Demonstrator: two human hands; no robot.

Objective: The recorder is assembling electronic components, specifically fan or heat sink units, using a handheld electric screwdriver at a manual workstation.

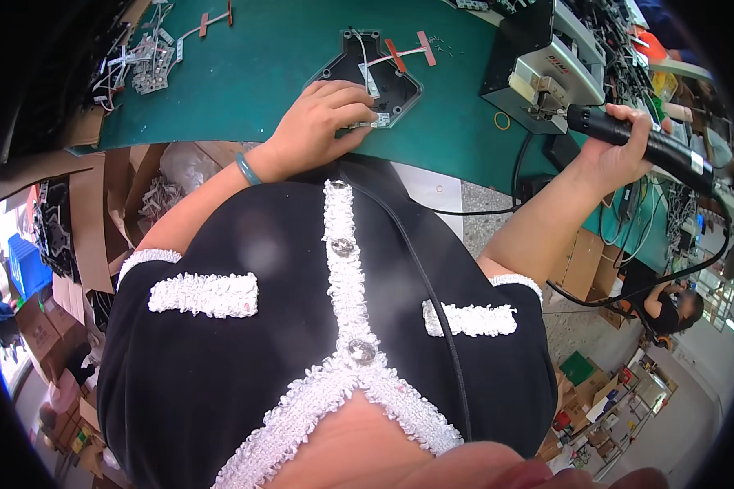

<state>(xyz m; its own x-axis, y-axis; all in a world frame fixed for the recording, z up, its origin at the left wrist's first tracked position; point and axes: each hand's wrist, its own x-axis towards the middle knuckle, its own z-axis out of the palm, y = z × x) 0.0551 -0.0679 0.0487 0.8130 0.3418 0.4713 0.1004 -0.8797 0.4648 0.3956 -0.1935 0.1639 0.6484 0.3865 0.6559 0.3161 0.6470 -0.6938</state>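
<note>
On the green bench mat lies a black, many-sided plastic housing (398,88) with a clear rim. My left hand (326,118) rests on its near left edge, fingers curled over it beside a small white light strip (381,120). Another white strip (369,80) lies inside the housing, wired to pinkish-red tabs (426,49) at its far side. Out to the right, my right hand (620,147) is wrapped round a black electric screwdriver (603,125). The screwdriver's tip points left at the front of a grey box-shaped screw feeder (538,69); the exact contact there is too small to tell.
Loose screws (444,45) lie beyond the housing. At the far left is a pile of wired light strips (151,65). A yellow rubber band (502,121) lies near the feeder. Black cable (481,212) crosses before me. Cardboard boxes (90,212) stand left; another person (669,306) is at right.
</note>
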